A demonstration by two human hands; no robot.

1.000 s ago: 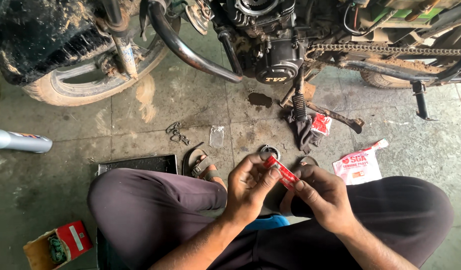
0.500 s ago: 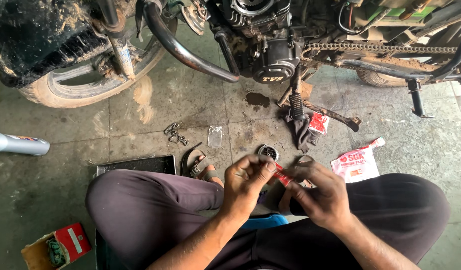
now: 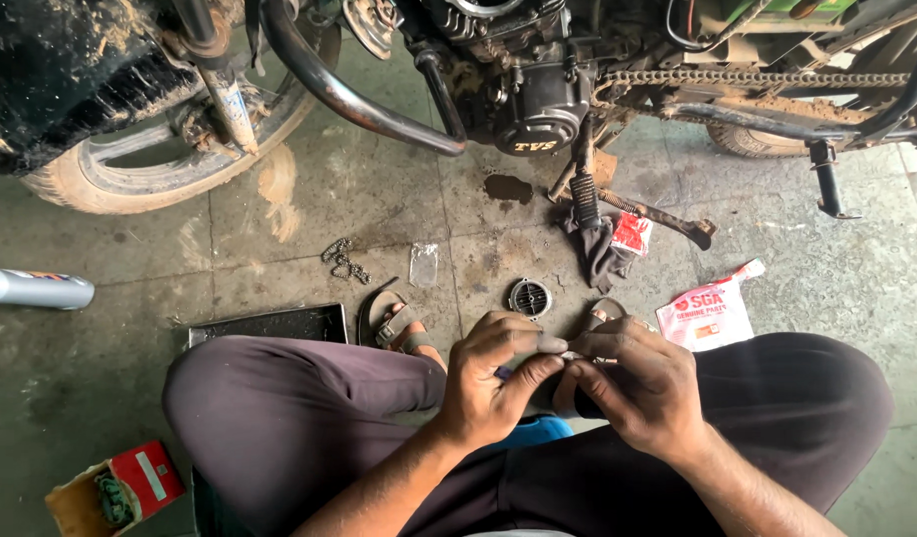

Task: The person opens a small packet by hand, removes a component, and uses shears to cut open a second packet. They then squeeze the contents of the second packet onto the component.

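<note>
Both hands meet over the lap, fingertips together. Left hand (image 3: 493, 383) curls w/ thumb and forefinger pinched; right hand (image 3: 637, 383) mirrors it, thumb and first fingers closed in. Between them sits a small pale part (image 3: 575, 355), mostly hidden by fingers, so can't tell its exact kind; what shows runs roughly left-right, from one pinch to the other. Both hands are equally near, each gripping an end. A dark bit peeks under the left fingers, unclear what.

Outward: just beyond the knuckles, on the concrete floor (image 3: 130, 259), lies a round metal slotted cover (image 3: 529, 297), closer to the left hand. A sandalled foot (image 3: 399, 326) is left of it, a white-and-red parts pouch (image 3: 707, 313) to the right, near the right knee. Farther out: a loose chain piece (image 3: 343, 260), small clear bag (image 3: 423, 265), dark rag (image 3: 597, 249) by the kick-start lever. The motorcycle engine (image 3: 533, 94) is well ahead. A red carton (image 3: 115, 487) is at the left hip.
</note>
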